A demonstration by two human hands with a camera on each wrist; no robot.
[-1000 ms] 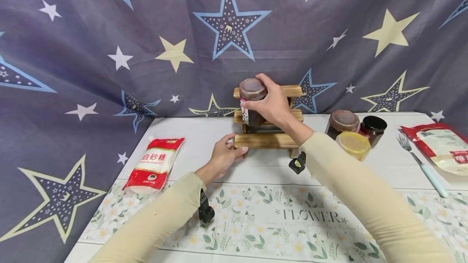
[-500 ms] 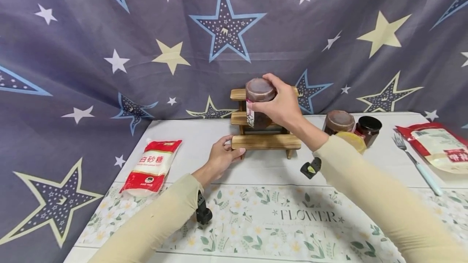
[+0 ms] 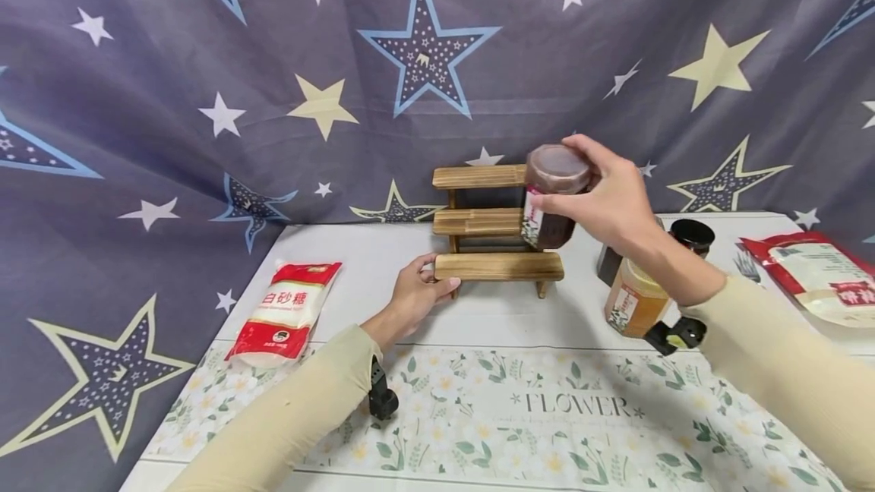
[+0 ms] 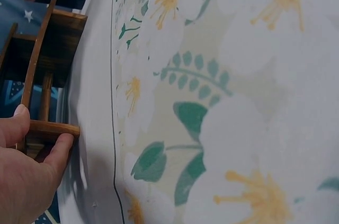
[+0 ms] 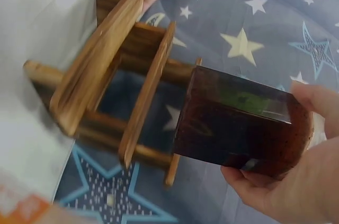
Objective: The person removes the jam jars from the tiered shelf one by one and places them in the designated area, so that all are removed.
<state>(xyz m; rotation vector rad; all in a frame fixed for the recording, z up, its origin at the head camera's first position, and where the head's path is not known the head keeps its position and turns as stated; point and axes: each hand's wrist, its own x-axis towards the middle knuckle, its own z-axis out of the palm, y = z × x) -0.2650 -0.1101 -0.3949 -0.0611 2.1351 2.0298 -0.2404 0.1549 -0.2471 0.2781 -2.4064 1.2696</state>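
A dark jar [image 3: 550, 215] with a brownish lid is gripped near its top by my right hand [image 3: 608, 192]. It hangs in the air before the right part of a three-tier wooden rack [image 3: 497, 267], hiding the right ends of the upper two steps. In the right wrist view the jar [image 5: 238, 121] appears apart from the rack [image 5: 106, 54]. My left hand [image 3: 412, 294] pinches the left end of the lowest step; in the left wrist view, thumb and fingers of that hand [image 4: 32, 171] lie on either side of the wood.
Right of the rack stand a yellow jar [image 3: 636, 302], a black-lidded jar [image 3: 692, 236] and another dark jar [image 3: 608, 264], partly behind my right arm. A fork [image 3: 747, 266] and a red bag [image 3: 820, 279] lie farther right. A sugar bag [image 3: 283, 313] lies at left.
My right hand has carried the dark jar rightward, from in front of the rack's middle steps to its right end. The left hand keeps its hold on the rack.
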